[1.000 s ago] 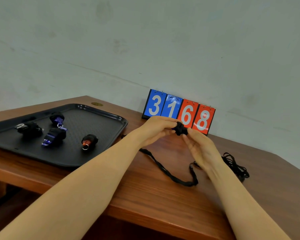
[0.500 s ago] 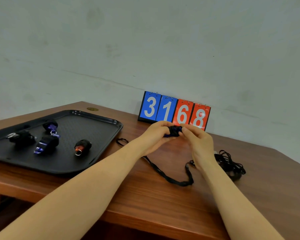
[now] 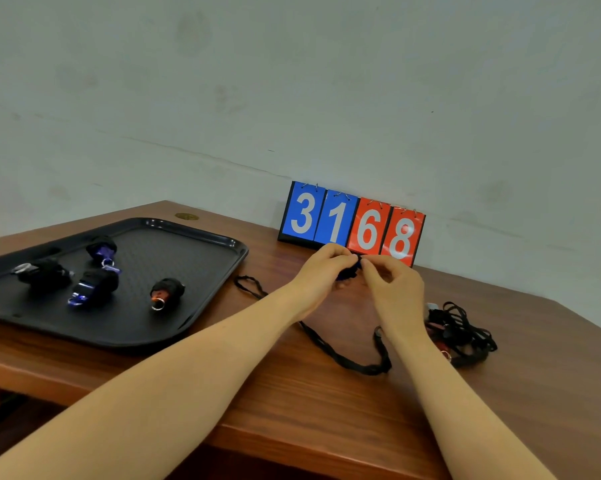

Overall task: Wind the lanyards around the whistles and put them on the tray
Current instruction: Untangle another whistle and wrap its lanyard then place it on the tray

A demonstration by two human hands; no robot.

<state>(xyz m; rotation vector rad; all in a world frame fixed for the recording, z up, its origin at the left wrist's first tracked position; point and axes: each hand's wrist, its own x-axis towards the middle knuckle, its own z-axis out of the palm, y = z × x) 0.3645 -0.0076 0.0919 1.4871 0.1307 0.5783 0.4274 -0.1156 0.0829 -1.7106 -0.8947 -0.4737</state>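
both hands (image 3: pixel 358 282) gripping whistle (image 3: pixel 348 271) — lanyard (image 3: pixel 344 355) trailing, tray (image 3: pixel 202 306) left

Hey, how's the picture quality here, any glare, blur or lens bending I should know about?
Head view: soft, even light, faint shadows under the arms; small glare spots on the tray rim; the scoreboard digits read sharp; the wall line and table edges slant and bow from the wide lens; the whistle between the left hand and right hand is dark and mostly hidden.

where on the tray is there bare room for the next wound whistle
The tray's right and far part, between the orange whistle and the right rim, is bare. So is the near strip along the front rim. The left half is crowded with three wound whistles. Both hands hold the current one beside the scoreboard.
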